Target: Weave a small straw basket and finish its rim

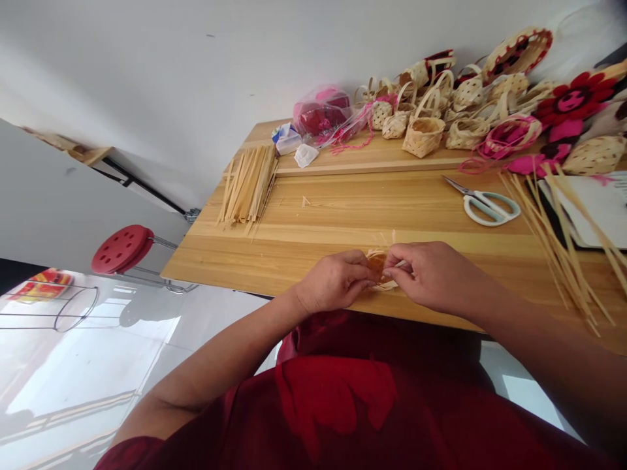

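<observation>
Near the front edge of the wooden table, a small woven basket (377,264) made of pale strips sits between my hands, mostly covered by them. My left hand (340,279) is closed on its left side, thumb and fingers pinching the rim. On the other side my right hand (420,269) pinches the basket's edge, where a strip end shows by the thumb. Thin strip ends stick up beyond the fingers. Scissors (490,203) with white and green handles lie to the right, apart from both hands.
Flat strips (249,186) lie bundled at the table's left; loose strips (568,254) cross a notebook (597,209) at right. Several finished baskets (424,136) crowd the raised back shelf beside a plastic bag (323,114) of pink and red material. Red stools (122,248) stand left.
</observation>
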The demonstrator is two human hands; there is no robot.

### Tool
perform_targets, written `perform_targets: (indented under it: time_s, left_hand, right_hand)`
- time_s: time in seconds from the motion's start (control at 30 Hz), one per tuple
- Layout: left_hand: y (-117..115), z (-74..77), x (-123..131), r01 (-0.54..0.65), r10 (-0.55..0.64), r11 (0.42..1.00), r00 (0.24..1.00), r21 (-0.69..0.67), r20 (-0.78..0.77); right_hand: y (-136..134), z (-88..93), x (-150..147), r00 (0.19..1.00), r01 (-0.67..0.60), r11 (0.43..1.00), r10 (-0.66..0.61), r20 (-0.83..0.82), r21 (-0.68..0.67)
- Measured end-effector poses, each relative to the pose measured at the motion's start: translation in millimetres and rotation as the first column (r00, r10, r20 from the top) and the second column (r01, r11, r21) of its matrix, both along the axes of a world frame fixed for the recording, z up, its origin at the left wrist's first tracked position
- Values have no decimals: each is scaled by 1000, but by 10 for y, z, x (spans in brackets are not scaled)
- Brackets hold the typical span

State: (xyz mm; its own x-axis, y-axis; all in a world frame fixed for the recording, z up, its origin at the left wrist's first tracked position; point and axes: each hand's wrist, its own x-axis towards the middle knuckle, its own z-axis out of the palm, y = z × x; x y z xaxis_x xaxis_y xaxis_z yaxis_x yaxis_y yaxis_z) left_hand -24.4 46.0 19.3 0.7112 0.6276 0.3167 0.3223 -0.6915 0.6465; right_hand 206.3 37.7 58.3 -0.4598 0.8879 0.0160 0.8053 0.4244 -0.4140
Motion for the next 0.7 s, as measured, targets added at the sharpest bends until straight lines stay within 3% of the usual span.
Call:
perform_targets:
  time_s: [0.13,0.23,0.5,0.7]
  left_hand:
    - [71,96,32,18,-18,996,1000,-82,8]
    - [89,126,105,-37,38,991,999,-131,2]
    - [-3,60,194,-237,239,970,971,-47,30]
    - [51,48,170,-304,298,935,953,-180,-63]
  right_hand:
    - [17,12,-14,1000,23,1000,-23,21,-16]
    - [30,14,-7,999,34,999,-34,36,-15]
    - [51,18,-6,999,46,997,-45,12,-60]
    - [65,42,-32,999,45,995,-45,-6,-91]
